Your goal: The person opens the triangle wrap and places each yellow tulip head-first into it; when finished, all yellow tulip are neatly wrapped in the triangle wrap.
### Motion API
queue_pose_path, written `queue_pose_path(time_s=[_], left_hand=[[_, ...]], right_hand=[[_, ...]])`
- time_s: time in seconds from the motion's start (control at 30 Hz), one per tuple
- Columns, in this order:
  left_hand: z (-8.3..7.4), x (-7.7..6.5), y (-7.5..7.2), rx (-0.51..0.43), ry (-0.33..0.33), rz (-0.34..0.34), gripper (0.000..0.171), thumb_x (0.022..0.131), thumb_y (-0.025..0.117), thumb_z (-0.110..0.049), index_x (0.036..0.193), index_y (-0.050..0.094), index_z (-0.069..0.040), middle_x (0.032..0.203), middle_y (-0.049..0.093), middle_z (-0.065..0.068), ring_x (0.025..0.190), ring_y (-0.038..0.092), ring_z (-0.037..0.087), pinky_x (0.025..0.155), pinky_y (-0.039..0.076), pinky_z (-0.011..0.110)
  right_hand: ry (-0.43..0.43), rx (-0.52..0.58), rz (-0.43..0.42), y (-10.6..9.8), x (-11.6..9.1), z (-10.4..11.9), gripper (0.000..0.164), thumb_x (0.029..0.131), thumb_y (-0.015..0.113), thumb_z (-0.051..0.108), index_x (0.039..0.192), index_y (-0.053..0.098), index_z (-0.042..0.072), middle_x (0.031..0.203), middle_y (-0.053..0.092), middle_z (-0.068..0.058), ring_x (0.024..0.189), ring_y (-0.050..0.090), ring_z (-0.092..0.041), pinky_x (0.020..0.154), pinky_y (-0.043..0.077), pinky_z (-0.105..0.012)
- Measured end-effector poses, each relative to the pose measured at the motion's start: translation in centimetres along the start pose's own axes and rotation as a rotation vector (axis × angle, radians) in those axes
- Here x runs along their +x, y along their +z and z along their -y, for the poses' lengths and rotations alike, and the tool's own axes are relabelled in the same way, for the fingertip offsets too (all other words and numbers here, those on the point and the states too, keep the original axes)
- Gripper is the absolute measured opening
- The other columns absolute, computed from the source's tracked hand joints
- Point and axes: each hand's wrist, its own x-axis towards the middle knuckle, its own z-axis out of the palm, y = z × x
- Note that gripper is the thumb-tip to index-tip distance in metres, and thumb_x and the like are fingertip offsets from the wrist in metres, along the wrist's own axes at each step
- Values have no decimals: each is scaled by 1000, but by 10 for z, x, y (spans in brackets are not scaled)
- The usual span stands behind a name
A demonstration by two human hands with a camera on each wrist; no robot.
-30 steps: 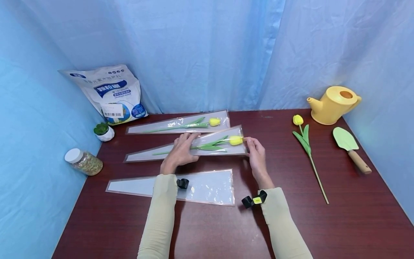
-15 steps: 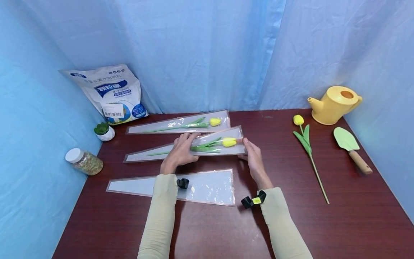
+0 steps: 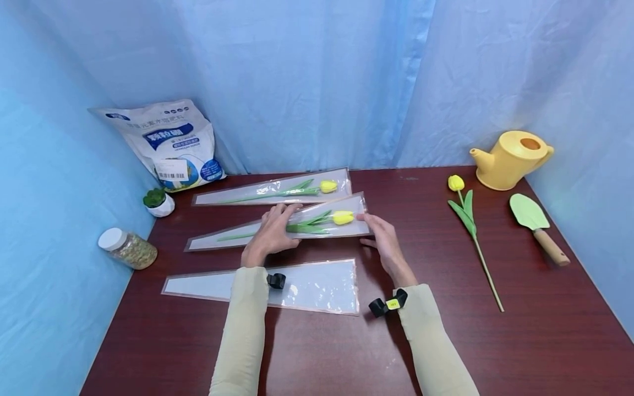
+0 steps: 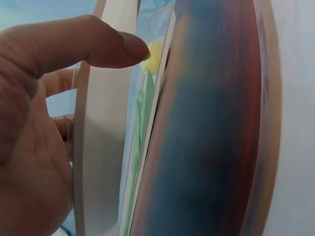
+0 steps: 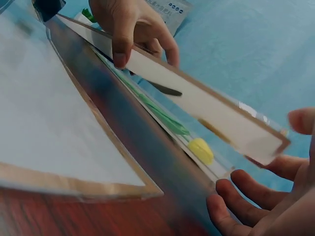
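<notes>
My left hand (image 3: 271, 228) grips a clear, white-backed flower sleeve (image 3: 354, 204) by its long edges. The sleeve stands tilted off the table, as the right wrist view shows. Inside it lies a yellow tulip (image 3: 343, 218) with green leaves, its bloom toward the wide end; the left hand covers part of the stem. At that wide end is my right hand (image 3: 383, 236), fingers spread and loosely bent, fingertips by the sleeve's edge. Behind lies another sleeve (image 3: 213, 198) holding a yellow tulip (image 3: 328, 187). A flat sleeve (image 3: 317, 286) rests nearer, partly under the left forearm.
A loose yellow tulip (image 3: 468, 212) lies at right, beside a green trowel (image 3: 530, 212) and a yellow watering can (image 3: 510, 159). On the left stand a fertilizer bag (image 3: 173, 143) and a small potted succulent (image 3: 159, 202). A lidded jar (image 3: 130, 250) lies tipped near the left edge.
The tulip has slid left, deeper into the held sleeve. My right hand has followed it left, and its fingers are now at the sleeve's edge. The held sleeve has shifted slightly left.
</notes>
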Motion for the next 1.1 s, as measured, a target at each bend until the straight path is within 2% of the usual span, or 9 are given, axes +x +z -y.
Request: queue_pose_path(time_s=[0.17, 0.27, 0.4, 0.5, 0.57, 0.67, 0.8, 0.97, 1.1], left_hand=[[8, 3, -4, 27, 10, 32, 84, 80, 81, -20, 153, 39, -23, 142, 46, 14, 131, 42, 32, 122, 19, 59], [13, 6, -8, 60, 11, 55, 85, 81, 82, -23, 153, 38, -22, 145, 44, 15, 135, 40, 33, 122, 19, 60], [20, 12, -11, 105, 4, 101, 84, 81, 82, -28, 153, 38, -23, 143, 44, 14, 134, 40, 32, 121, 22, 59], [24, 16, -13, 137, -2, 131, 84, 82, 81, -30, 154, 38, -24, 142, 45, 14, 133, 41, 31, 119, 25, 58], [26, 20, -14, 150, -8, 145, 82, 83, 80, -30, 154, 38, -25, 143, 44, 13, 133, 40, 31, 119, 25, 57], [27, 25, -15, 162, -15, 164, 80, 84, 78, -29, 153, 38, -25, 144, 44, 13, 134, 39, 31, 119, 24, 56], [26, 29, -17, 170, -15, 174, 82, 82, 79, -29, 153, 38, -24, 142, 44, 14, 132, 39, 32, 119, 24, 55], [27, 31, -18, 175, -17, 171, 85, 81, 81, -31, 153, 38, -24, 143, 41, 15, 134, 38, 32, 119, 24, 55], [28, 32, -18, 182, -18, 163, 87, 79, 84, -32, 152, 39, -23, 145, 41, 15, 136, 37, 33, 119, 24, 56]], right_hand=[[-13, -109, -49, 0, 9, -5, 33, 98, 62, 19, 119, 64, -6, 103, 69, 1, 80, 64, 0, 74, 59, -24], [-53, -241, -55, 0, 14, -7, 26, 95, 67, 17, 109, 69, -4, 87, 70, 3, 72, 62, -3, 69, 56, -23], [-123, -499, -66, 3, 20, -5, 21, 92, 70, 23, 102, 75, 5, 96, 69, -6, 78, 61, -12, 77, 48, -26], [-144, -618, -52, 4, 24, -3, 21, 92, 69, 26, 101, 77, 8, 106, 66, -10, 84, 59, -17, 80, 44, -28], [-147, -647, -33, 4, 26, -2, 20, 92, 69, 25, 100, 77, 8, 102, 69, -11, 81, 60, -18, 78, 45, -29], [-150, -669, -12, 4, 30, -1, 20, 93, 68, 25, 100, 78, 9, 82, 71, -9, 70, 60, -15, 77, 46, -29], [-149, -693, 7, 3, 33, 0, 19, 94, 67, 24, 98, 77, 9, 60, 66, -5, 59, 58, -12, 82, 48, -32], [-144, -740, 8, 4, 37, -1, 18, 92, 67, 23, 96, 77, 8, 55, 62, 0, 63, 60, -12, 88, 49, -36], [-137, -749, 19, 4, 37, 0, 17, 93, 67, 22, 95, 76, 9, 55, 60, 2, 63, 59, -13, 87, 49, -36]])
